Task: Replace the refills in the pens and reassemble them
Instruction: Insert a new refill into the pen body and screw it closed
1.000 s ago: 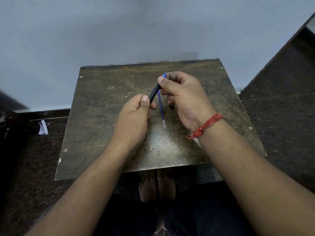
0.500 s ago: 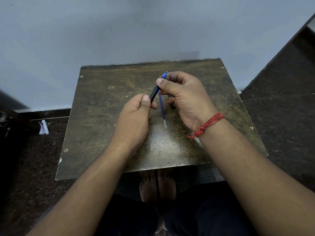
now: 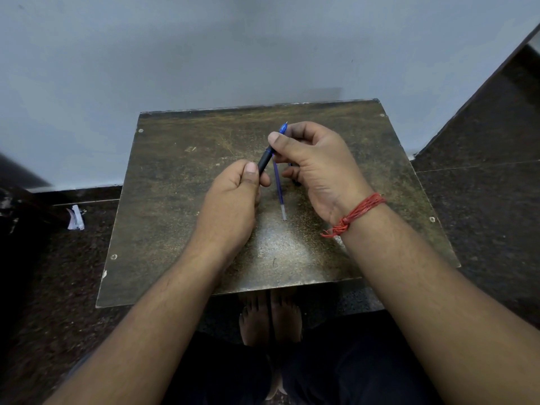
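Note:
My left hand (image 3: 233,206) grips the lower end of a dark pen barrel (image 3: 264,162) that slants up to the right. My right hand (image 3: 318,165) pinches the pen's blue tip section (image 3: 283,129) between thumb and forefinger, with the metal point poking out above the fingers. A loose blue refill (image 3: 278,187) with a clear end lies on the worn brown table (image 3: 181,200) between my two hands. Something dark sits under my right fingers, mostly hidden.
The small table stands against a pale wall. Dark stone floor surrounds it, with a scrap of white paper (image 3: 75,219) on the floor to the left. My bare feet (image 3: 270,317) show under the table's near edge.
My right hand has shifted very slightly on the pen's tip; otherwise both hands and the refill stay where they were.

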`<state>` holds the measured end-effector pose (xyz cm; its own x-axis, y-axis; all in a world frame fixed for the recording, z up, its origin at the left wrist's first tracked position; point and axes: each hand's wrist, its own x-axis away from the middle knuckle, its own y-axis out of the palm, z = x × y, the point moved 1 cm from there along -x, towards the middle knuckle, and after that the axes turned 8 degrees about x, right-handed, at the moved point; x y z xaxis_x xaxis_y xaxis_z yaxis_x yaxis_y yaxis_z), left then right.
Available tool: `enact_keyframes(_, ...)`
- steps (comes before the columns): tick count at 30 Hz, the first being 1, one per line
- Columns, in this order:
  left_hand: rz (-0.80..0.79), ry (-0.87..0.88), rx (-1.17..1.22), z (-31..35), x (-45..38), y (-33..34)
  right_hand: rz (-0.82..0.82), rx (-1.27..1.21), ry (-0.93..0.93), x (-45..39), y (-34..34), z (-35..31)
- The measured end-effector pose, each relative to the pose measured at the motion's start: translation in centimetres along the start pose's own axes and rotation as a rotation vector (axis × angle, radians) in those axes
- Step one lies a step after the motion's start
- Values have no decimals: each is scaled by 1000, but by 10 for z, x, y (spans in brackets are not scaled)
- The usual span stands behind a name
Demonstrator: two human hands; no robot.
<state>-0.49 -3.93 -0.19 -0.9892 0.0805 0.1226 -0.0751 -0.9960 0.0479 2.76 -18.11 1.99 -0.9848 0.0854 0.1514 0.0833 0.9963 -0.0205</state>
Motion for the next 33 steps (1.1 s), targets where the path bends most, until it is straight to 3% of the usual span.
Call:
enact_keyframes(6,4,2,-15,0,0,0,-51,-125,46,2,-2,-4)
enact_keyframes(13,-1,-2,3,-1,0,0,25,-37,7,-1,0,0)
enact_keyframes(21,2,-3,-25,0,1,0,-47,-110,42,0,-3,-3)
enact_keyframes(33,-6,-4,-31,0,1,-1,-4,-42,1,0,-2,-2)
